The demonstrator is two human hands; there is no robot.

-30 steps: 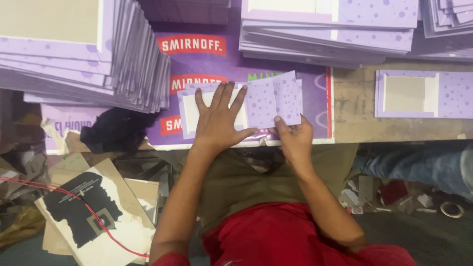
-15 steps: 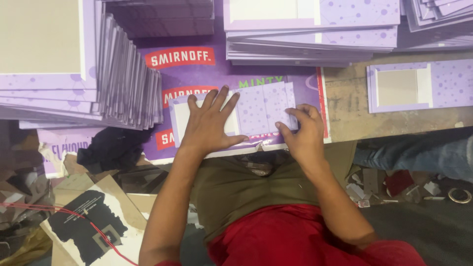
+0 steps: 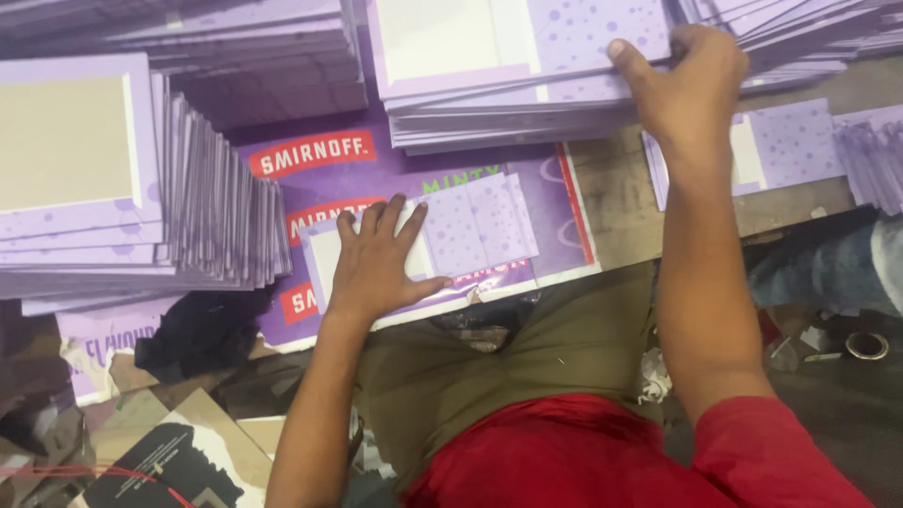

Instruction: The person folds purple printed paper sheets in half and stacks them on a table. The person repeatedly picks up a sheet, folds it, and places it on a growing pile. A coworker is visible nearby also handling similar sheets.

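My left hand lies flat, fingers spread, on a folded lilac card with pale dots, pressing its left half down on a purple printed sheet. My right hand is stretched forward to the far stack of lilac cards, its fingers curled over the edge of the top cards. Whether it has lifted a card I cannot tell. The folded card's right half is uncovered.
A tall leaning stack of lilac cards fills the left side. More lilac cards lie at the right on the wooden board. A black cloth and cardboard scraps sit at lower left. Another person's leg in jeans is at right.
My right hand has left the folded card's right edge and reached forward to the far stack. My left hand stays pressed flat on the card, which is folded down.
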